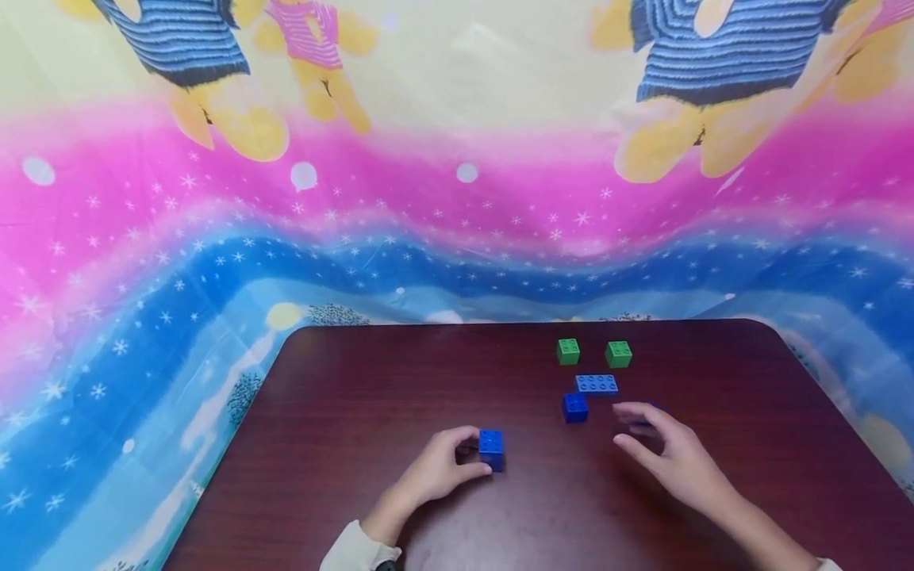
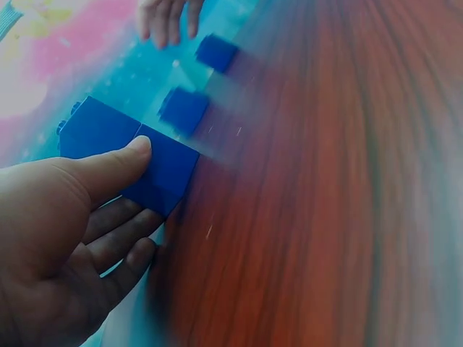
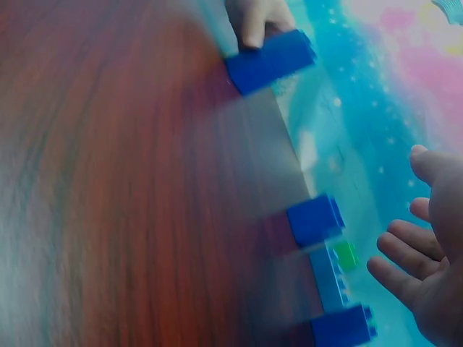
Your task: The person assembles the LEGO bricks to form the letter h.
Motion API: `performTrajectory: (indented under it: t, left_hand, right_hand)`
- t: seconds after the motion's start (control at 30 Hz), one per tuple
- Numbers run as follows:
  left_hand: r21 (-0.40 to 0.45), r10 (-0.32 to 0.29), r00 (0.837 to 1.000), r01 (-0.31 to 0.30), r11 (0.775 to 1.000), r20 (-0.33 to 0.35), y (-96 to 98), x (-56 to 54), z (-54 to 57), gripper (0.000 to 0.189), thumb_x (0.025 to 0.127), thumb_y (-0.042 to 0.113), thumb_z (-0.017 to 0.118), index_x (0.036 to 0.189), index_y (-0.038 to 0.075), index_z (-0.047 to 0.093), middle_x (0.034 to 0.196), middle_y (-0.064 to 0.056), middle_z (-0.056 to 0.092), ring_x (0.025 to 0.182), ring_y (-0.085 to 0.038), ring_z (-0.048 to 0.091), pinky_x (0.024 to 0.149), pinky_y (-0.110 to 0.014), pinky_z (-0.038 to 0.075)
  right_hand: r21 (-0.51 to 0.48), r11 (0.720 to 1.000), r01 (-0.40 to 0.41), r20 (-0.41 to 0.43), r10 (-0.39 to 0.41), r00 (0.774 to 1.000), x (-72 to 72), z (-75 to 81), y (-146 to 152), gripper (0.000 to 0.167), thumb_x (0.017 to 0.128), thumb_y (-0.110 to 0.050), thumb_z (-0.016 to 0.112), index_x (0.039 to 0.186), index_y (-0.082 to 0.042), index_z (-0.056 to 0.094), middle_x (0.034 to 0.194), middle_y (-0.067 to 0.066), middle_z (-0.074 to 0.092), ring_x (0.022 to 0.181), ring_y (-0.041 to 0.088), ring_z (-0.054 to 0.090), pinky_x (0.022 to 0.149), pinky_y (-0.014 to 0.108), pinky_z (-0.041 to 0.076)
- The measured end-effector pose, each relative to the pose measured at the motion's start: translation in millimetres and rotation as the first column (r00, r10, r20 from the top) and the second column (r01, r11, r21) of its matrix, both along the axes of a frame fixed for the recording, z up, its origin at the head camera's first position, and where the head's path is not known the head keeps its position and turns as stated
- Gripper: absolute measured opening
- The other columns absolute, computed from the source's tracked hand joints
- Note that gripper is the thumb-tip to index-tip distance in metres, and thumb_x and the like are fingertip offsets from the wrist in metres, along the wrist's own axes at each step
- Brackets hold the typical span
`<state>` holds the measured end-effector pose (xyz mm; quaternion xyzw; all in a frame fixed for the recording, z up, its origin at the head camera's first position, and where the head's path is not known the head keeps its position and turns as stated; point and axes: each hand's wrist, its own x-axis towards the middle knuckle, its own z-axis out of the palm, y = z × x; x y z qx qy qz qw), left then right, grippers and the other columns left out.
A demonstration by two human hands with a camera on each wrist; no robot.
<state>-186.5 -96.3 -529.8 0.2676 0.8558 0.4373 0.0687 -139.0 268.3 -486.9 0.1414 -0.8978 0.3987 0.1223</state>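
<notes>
Dark reddish-brown table point(image 1: 371, 388), two green blocks point(image 1: 568, 351) point(image 1: 619, 354), flat light-blue block point(image 1: 596, 384), two single blue blocks point(image 1: 574, 408) point(image 3: 341, 327), stacked blue pair point(image 1: 490, 450)

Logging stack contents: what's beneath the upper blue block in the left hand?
A lower blue block sits beneath the upper blue block; the left hand holds both. The lower blue block's top face is covered and cannot be seen.

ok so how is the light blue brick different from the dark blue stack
The light blue brick is a single piece; the dark blue stack is two joined blocks. The left hand holds the stack, while no hand touches the brick. The brick is paler than the stack. Both have studs on top.
</notes>
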Motion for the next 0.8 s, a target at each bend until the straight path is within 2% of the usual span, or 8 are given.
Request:
performTrajectory:
  t: [0.07, 0.2, 0.43, 0.6, 0.8]
  left_hand:
    - [0.009, 0.017, 1.000, -0.017, 1.000, 0.001, -9.2, -0.7, -0.3, 0.036, 0.086, 0.022, 0.084, 0.117, 0.011, 0.070, 0.108, 0.001, 0.073, 0.100, -0.011, 0.067, 0.092, -0.032, 0.055]
    - [0.018, 0.035, 0.999, -0.035, 0.999, -0.007, -22.7, -1.6, -1.3, 0.036, 0.086, 0.020, 0.084, 0.117, 0.009, 0.070, 0.107, 0.000, 0.073, 0.097, -0.016, 0.068, 0.089, -0.034, 0.056]
    - [0.004, 0.059, 0.998, -0.058, 0.998, -0.023, -35.2, -2.3, -0.5, 0.034, 0.086, 0.020, 0.083, 0.115, 0.008, 0.069, 0.104, 0.000, 0.072, 0.095, -0.017, 0.068, 0.087, -0.035, 0.055]
    - [-0.004, 0.085, 0.996, -0.085, 0.996, -0.012, -42.0, -2.2, -1.1, 0.037, 0.087, 0.022, 0.083, 0.118, 0.007, 0.068, 0.106, -0.002, 0.072, 0.098, -0.019, 0.068, 0.089, -0.036, 0.055]
    - [-0.003, 0.123, 0.992, -0.123, 0.992, -0.021, -55.5, -2.2, -1.1, 0.040, 0.087, 0.022, 0.083, 0.120, 0.006, 0.068, 0.108, -0.003, 0.072, 0.098, -0.020, 0.067, 0.088, -0.037, 0.055]
  right_hand:
    - [-0.012, 1.000, 0.009, -0.005, -0.009, 1.000, -0.7, 0.2, 7.5, 0.040, 0.094, -0.012, 0.075, 0.131, -0.015, 0.063, 0.123, 0.010, 0.069, 0.104, 0.015, 0.069, 0.086, 0.008, 0.049]
    - [-0.058, 0.998, 0.020, -0.004, -0.021, 1.000, -3.5, -0.7, 21.3, 0.042, 0.094, -0.007, 0.073, 0.134, -0.015, 0.062, 0.124, 0.009, 0.067, 0.102, 0.008, 0.069, 0.082, 0.010, 0.051]
    - [-0.137, 0.988, 0.066, -0.027, -0.070, 0.997, -14.0, -5.9, 42.7, 0.039, 0.095, -0.004, 0.071, 0.133, -0.006, 0.061, 0.121, -0.018, 0.063, 0.105, -0.003, 0.063, 0.081, 0.009, 0.051]
    - [-0.152, 0.982, 0.108, -0.036, -0.115, 0.993, -22.0, -13.2, 59.1, 0.039, 0.096, -0.004, 0.070, 0.134, -0.002, 0.060, 0.123, -0.011, 0.064, 0.108, -0.010, 0.058, 0.081, 0.005, 0.048]
    - [-0.160, 0.978, 0.133, -0.040, -0.141, 0.989, -30.0, -23.7, 75.7, 0.043, 0.095, -0.004, 0.071, 0.136, 0.001, 0.057, 0.124, -0.024, 0.059, 0.107, -0.012, 0.056, 0.081, 0.004, 0.047]
